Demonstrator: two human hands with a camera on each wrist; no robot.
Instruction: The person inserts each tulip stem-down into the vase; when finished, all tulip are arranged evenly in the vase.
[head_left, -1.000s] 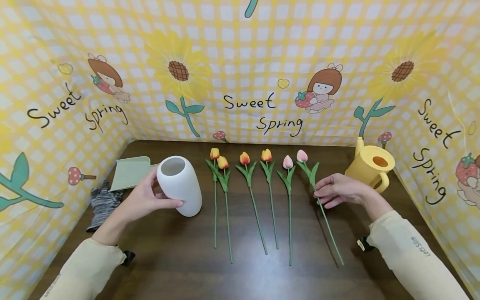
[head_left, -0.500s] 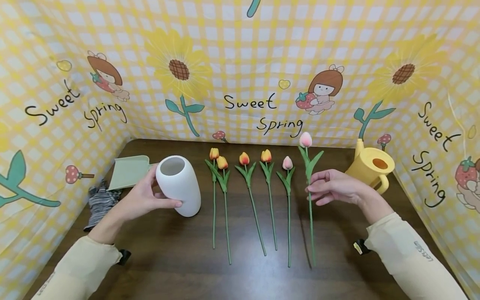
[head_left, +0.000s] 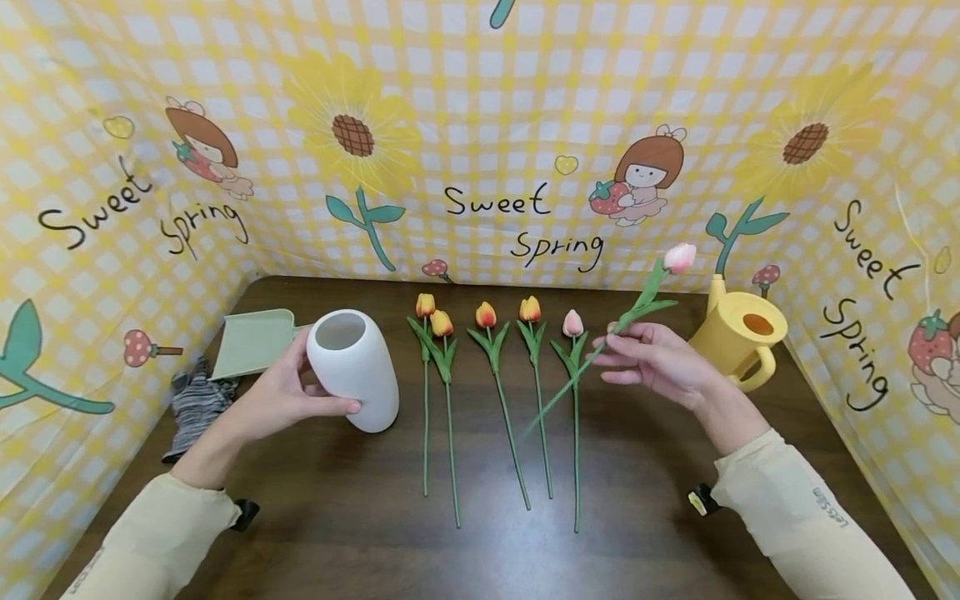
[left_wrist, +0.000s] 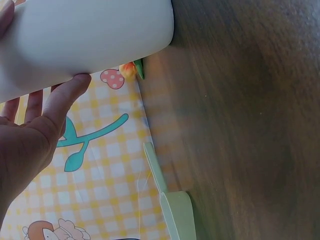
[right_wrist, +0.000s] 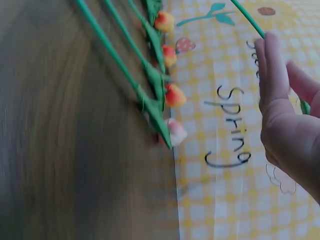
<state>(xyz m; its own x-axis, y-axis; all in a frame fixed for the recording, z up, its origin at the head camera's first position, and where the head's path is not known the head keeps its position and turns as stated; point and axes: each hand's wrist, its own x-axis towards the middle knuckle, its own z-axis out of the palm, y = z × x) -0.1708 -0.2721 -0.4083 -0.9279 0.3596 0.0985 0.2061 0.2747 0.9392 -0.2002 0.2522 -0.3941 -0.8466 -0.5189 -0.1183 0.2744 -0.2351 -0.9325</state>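
On the left, my left hand grips a white vase round its side, thumb toward me. The vase leans a little with its open mouth up; the left wrist view shows the fingers along its wall. My right hand pinches a pink tulip by the stem just below its leaves. That tulip is raised and slanted, its bloom up to the right and its stem end pointing down-left over the row. Another pink tulip lies on the table beside several orange-yellow tulips.
A yellow watering can stands at the back right, close behind my right hand. At the left lie a pale green dustpan and a grey knitted glove. A checked yellow cloth walls the brown table.
My right hand has lifted the pink tulip off the right end of the row and swung it, so its stem end now points left. The left hand and vase have hardly moved.
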